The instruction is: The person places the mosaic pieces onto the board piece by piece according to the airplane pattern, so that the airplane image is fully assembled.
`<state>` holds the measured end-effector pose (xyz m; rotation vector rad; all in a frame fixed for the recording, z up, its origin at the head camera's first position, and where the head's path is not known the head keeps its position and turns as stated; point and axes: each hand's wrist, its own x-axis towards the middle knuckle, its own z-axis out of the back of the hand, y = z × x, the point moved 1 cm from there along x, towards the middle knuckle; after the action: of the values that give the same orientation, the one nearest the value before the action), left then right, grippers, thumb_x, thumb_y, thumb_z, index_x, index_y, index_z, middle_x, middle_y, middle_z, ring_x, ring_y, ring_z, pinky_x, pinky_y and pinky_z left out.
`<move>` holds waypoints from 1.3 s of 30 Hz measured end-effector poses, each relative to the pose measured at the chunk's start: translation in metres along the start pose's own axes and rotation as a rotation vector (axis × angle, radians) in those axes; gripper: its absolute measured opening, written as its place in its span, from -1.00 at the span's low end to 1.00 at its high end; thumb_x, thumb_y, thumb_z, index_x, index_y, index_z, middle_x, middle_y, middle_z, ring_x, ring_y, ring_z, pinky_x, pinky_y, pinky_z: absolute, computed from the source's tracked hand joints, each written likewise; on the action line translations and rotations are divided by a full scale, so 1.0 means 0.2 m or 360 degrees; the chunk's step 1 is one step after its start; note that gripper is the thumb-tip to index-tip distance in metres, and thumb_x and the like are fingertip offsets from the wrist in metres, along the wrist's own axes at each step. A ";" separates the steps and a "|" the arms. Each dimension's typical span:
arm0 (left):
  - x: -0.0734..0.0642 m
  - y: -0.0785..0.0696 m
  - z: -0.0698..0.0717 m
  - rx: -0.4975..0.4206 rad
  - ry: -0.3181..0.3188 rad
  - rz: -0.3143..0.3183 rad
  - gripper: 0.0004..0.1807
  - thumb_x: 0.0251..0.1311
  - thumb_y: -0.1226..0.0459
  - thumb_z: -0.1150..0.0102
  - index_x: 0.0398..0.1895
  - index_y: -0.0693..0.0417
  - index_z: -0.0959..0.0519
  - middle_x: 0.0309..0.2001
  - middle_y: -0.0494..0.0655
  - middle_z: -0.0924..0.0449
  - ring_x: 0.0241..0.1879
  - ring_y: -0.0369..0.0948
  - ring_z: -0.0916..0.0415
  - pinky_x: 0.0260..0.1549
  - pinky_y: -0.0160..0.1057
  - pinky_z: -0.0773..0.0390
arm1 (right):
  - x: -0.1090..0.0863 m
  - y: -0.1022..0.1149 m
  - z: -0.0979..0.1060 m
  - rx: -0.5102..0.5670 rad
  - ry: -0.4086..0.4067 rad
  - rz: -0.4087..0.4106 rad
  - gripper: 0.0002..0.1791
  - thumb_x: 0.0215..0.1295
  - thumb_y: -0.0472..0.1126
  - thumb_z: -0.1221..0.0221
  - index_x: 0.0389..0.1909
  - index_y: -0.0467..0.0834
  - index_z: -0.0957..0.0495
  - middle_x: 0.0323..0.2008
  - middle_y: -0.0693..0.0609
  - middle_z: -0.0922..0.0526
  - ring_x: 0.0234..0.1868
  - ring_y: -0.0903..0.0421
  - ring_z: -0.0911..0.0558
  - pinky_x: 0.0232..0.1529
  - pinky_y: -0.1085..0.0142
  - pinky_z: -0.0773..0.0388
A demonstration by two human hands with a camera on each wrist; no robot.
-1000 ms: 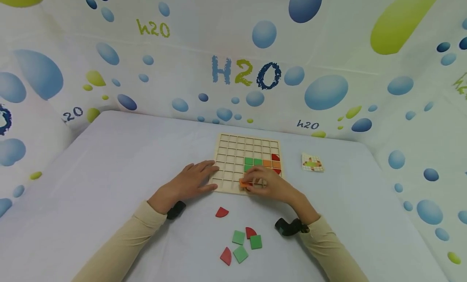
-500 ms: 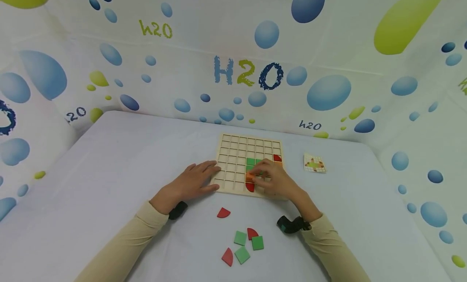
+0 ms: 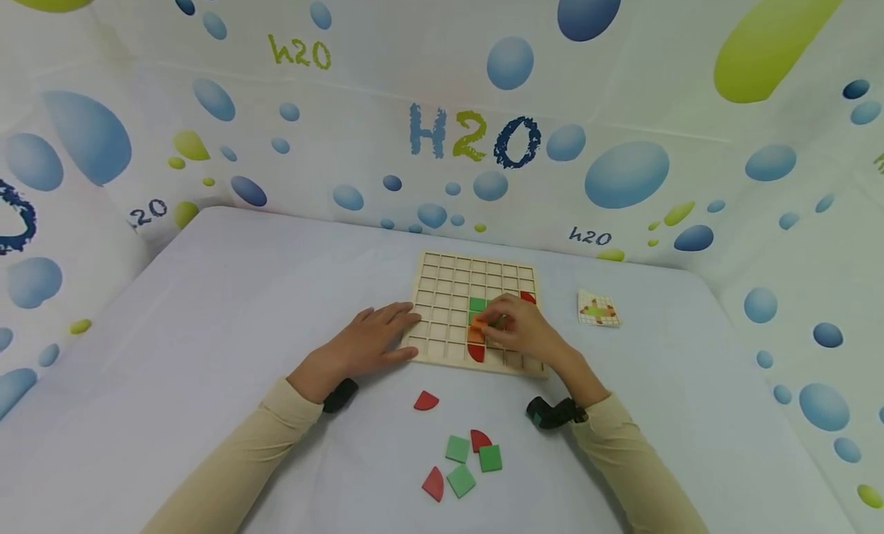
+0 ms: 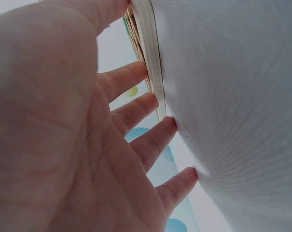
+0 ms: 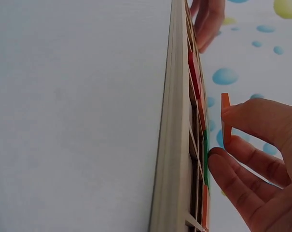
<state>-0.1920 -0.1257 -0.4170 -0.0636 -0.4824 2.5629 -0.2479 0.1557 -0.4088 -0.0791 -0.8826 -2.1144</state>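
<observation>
the right grip (image 3: 521, 331) has moved farther up the board (image 3: 445, 296) since a second ago, pinching an orange tile (image 5: 226, 128) just above it near the green tiles (image 3: 477, 304), which i judge light, stiff and best held by opposite edges, while my left grip (image 3: 366, 342) lies spread at the board's side.

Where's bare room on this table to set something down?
Bare cloth lies left of the left hand and right of the small card. Crowded: between the sleeves, with green squares and red pieces, and on the board under the right hand.
</observation>
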 end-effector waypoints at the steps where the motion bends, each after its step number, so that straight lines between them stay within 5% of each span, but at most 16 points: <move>1: 0.00 0.00 0.00 0.0005 -0.0002 0.0002 -0.36 0.36 0.02 -0.12 0.38 0.15 -0.31 0.41 0.18 -0.21 0.40 0.08 -0.17 0.30 0.26 -0.14 | 0.01 0.00 0.00 -0.0008 0.0001 0.0012 -0.82 0.17 -0.41 -0.32 -0.18 -0.32 -0.64 -0.27 -0.12 -0.62 -0.34 0.02 -0.61 -0.34 0.30 -0.60; 22: -0.01 0.00 0.00 0.0067 -0.0015 -0.0033 -0.40 0.37 0.05 -0.10 0.36 0.18 -0.34 0.40 0.18 -0.24 0.39 0.08 -0.19 0.26 0.26 -0.21 | 0.11 -0.06 0.04 0.0003 0.0112 -0.0117 -0.86 0.21 -0.42 -0.29 -0.21 -0.32 -0.62 -0.23 -0.17 -0.59 -0.35 -0.02 -0.68 -0.30 0.28 -0.65; 31: -0.02 -0.01 0.01 0.0074 -0.0020 -0.0031 -0.39 0.37 0.05 -0.11 0.36 0.18 -0.34 0.39 0.18 -0.24 0.39 0.09 -0.20 0.26 0.25 -0.21 | 0.15 -0.06 0.05 0.0011 0.0148 -0.0334 -0.83 0.27 -0.37 -0.25 -0.14 -0.32 -0.61 -0.12 -0.21 -0.56 -0.30 -0.04 -0.72 -0.28 0.25 -0.64; 39: -0.02 -0.01 0.01 0.0048 -0.0014 -0.0026 -0.39 0.37 0.05 -0.11 0.36 0.18 -0.33 0.40 0.18 -0.24 0.39 0.08 -0.19 0.26 0.25 -0.20 | 0.19 -0.08 0.03 0.0148 0.0104 -0.0507 -0.81 0.30 -0.36 -0.22 -0.11 -0.35 -0.61 -0.04 -0.27 -0.54 -0.50 0.09 -0.68 -0.47 0.34 -0.60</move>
<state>-0.1884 -0.1273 -0.4152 -0.0374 -0.4457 2.5547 -0.2853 0.1413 -0.4002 0.1904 -1.0061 -2.3490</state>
